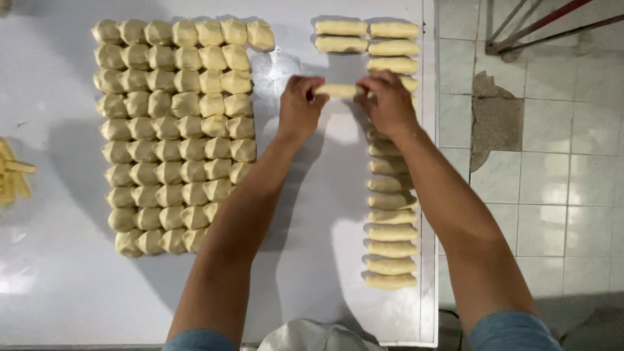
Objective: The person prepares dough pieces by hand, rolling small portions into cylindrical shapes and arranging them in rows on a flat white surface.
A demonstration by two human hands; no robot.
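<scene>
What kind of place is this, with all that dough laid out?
Probably a bakery work area: a block of pale square dough pieces on a white worktable, a column of rolled dough logs, and a white tiled floor.

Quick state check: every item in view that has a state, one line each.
Pale rolled dough log: held at both ends, at the white table surface.
Left hand: shut on the log's left end.
Right hand: shut on the log's right end.
Rolled dough logs in the right column: shaped, lined up.
Square dough pieces: unrolled, packed in a grid.
Yellow strips: piled at the table's left edge.
</scene>
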